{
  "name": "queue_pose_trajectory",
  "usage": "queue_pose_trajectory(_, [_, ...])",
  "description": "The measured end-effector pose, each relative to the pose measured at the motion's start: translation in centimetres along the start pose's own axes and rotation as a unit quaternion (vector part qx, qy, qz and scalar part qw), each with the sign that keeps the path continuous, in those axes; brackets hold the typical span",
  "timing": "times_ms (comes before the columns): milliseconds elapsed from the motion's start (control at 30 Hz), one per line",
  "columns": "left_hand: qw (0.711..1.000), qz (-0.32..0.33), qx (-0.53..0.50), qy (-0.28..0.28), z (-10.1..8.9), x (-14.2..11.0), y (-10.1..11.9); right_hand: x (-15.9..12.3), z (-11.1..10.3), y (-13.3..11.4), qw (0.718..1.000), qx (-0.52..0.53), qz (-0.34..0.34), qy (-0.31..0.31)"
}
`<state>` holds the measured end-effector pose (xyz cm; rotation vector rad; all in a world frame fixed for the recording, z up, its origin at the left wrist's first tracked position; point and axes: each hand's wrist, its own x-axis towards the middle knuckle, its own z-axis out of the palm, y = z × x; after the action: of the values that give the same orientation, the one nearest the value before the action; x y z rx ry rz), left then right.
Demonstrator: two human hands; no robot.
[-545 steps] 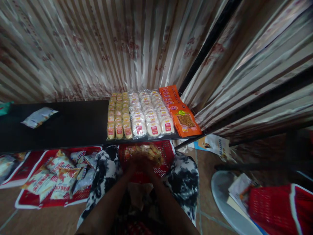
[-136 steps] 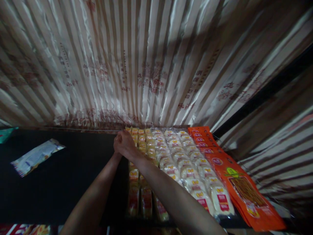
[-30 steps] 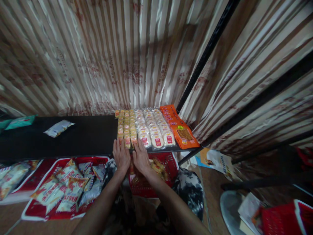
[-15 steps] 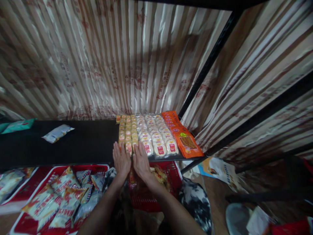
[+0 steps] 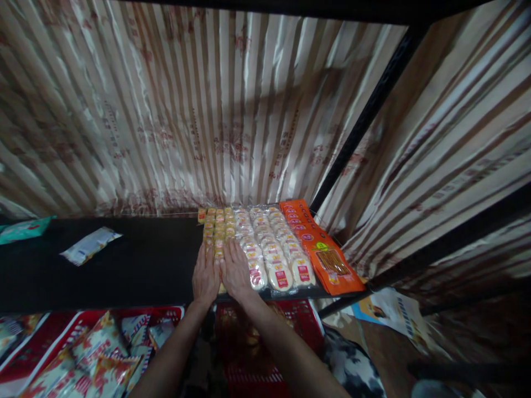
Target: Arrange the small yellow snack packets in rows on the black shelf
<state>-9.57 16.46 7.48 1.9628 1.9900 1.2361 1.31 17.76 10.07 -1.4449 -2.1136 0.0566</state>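
My left hand [image 5: 206, 276] and my right hand [image 5: 235, 271] lie side by side on rows of small yellow-wrapped snack packs [image 5: 219, 225] on a black shelf [image 5: 136, 271]. Fingers on both are stretched out toward the back, and the palms hide the front packs. Just right of them stand rows of round white crackers in clear wrappers [image 5: 280, 276], leaning one behind another. Flat orange snack bags [image 5: 334, 262] overlap in a row at the shelf's right end.
A white snack packet [image 5: 91, 245] and a green packet [image 5: 27, 229] lie on the shelf's left. Below, a red basket [image 5: 172, 314] holds several snack bags [image 5: 102, 342]; another red basket [image 5: 305, 320] stands under my arms. A black post [image 5: 369, 119] rises before striped curtains [image 5: 249, 110].
Both hands have moved from the front edge of the yellow packs farther back over them. The camera view has tilted slightly upward, so the shelf sits lower in the picture.
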Motion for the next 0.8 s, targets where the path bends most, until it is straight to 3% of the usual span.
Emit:
queue_pose_trajectory(167, [0.999,-0.007,0.016,-0.029,-0.2,-0.2,0.3,-0.2,0.8,0.2,1.0,-0.025,0.003,0.016])
queue_pose_trajectory(367, [0.999,-0.04,0.007,-0.016,-0.2,-0.5,0.4,-0.2,0.9,0.2,0.999,-0.031,-0.005,0.026])
queue_pose_trajectory(667, [0.996,-0.092,0.002,-0.001,-0.9,-0.6,0.5,0.1,-0.4,0.4,0.999,-0.023,-0.017,0.016])
queue_pose_trajectory(800, [0.995,-0.093,0.022,0.011,-1.6,0.5,0.7,0.9,-0.9,0.9,0.999,-0.028,-0.016,0.02])
